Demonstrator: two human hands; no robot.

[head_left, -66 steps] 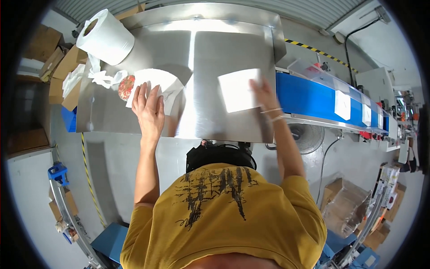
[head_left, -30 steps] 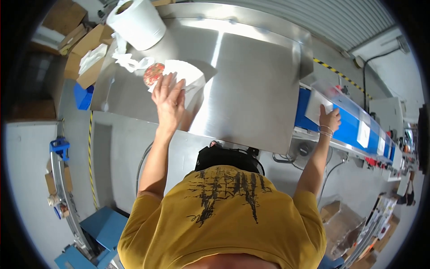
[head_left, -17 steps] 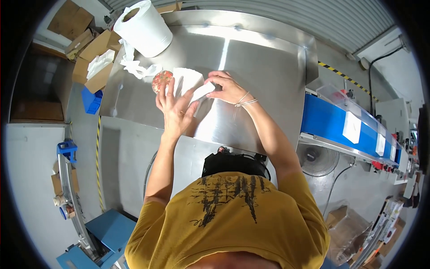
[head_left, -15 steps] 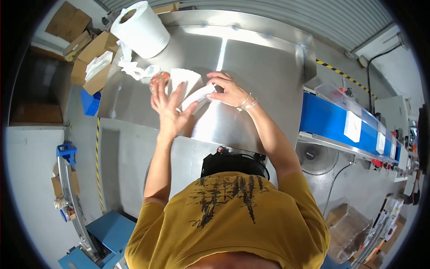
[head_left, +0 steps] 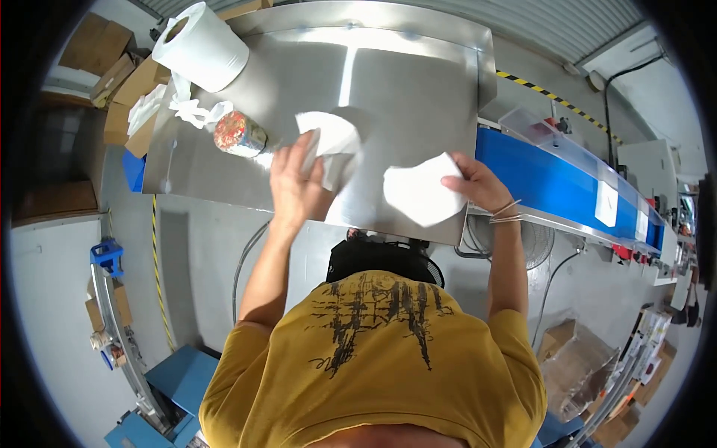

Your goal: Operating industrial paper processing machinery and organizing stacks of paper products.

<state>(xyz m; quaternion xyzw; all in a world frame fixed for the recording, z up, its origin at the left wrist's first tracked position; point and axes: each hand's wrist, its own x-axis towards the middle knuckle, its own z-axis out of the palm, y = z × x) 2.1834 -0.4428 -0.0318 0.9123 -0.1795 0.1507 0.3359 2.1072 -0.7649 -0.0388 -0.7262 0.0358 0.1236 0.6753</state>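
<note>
My right hand (head_left: pixel 482 183) is off the right side of the steel table's front, pinching one edge of a flat white sheet (head_left: pixel 422 190) between thumb and fingers. The sheet looks like paper or a thin pouch and hangs over the table's front part. My left hand (head_left: pixel 295 179) grips a white, fan-shaped stack (head_left: pixel 336 134) of similar pieces, tilted up and slightly blurred. To the left of that stack a cylindrical container (head_left: pixel 239 134) with a red-speckled end touches the tabletop.
A large white paper roll (head_left: pixel 202 48) stands at the table's back left, its loose end trailing forward. The steel table (head_left: pixel 403 89) has a raised back edge. At right runs a blue conveyor (head_left: pixel 538 168) carrying white pieces. Cardboard boxes (head_left: pixel 138 89) sit at left.
My right hand has moved right and nearer, drawing a white sheet away from the stack. My left hand stays with the stack, now apart from the speckled container. The whole view has shifted slightly.
</note>
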